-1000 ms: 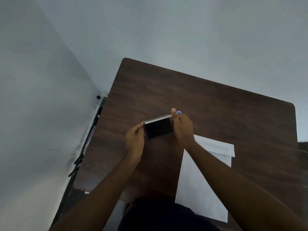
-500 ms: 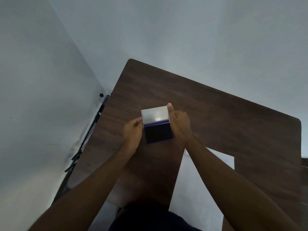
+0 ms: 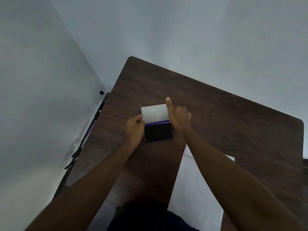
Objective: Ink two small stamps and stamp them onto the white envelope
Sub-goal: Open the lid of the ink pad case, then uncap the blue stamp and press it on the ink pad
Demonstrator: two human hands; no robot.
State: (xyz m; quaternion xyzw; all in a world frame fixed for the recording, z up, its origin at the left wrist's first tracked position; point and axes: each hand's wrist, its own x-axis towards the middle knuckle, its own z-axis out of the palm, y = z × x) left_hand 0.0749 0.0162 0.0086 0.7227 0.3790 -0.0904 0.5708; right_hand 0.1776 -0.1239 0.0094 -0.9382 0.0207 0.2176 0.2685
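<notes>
A purple ink pad (image 3: 158,131) lies in the middle of the brown table (image 3: 233,117), its dark inked face showing. Its white-lined lid (image 3: 154,113) is swung back, away from me. My left hand (image 3: 134,129) pinches the pad's left edge near the hinge. At the lid's right edge is my right hand (image 3: 178,119), index finger stretched along that edge and the other fingers curled. The white envelope (image 3: 191,189) lies near me on the right, partly under my right forearm. No stamp is visible.
Pale walls close in on the left and behind the table. A black stand with thin rods (image 3: 86,139) stands in the gap between the table's left edge and the wall. Brown tabletop stretches right of the pad.
The lid has swung from barely raised to fully open, baring the dark pad. The small blue object at my right fingertips a second ago is out of sight.
</notes>
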